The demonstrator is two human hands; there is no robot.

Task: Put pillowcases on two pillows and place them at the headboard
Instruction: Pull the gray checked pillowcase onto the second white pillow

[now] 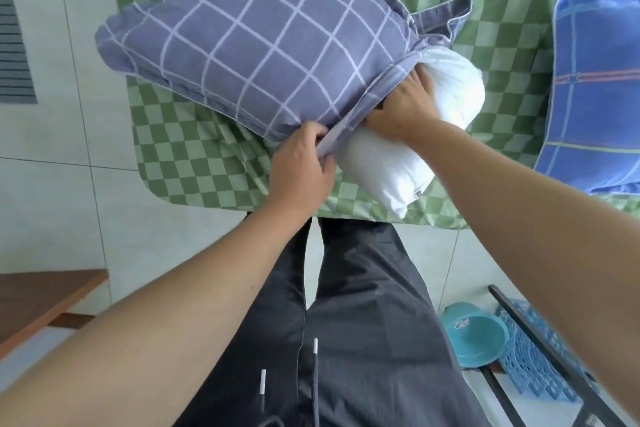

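Observation:
A white pillow (391, 163) lies on the bed's near edge, most of it inside a grey-purple pillowcase (256, 45) with a white grid. Only the pillow's near end sticks out of the case's opening. My left hand (301, 163) pinches the hem of the opening at its near corner. My right hand (401, 104) presses on the bare pillow right at the opening, its fingertips hidden under the hem. A second pillow in a blue plaid case (595, 87) lies on the bed at the right edge of the view.
The bed carries a green checked sheet (194, 163). I stand at its edge on a pale tiled floor (52, 184). A brown wooden surface (38, 302) is at lower left. A teal basin (474, 333) and a blue plastic basket (533, 357) sit at lower right.

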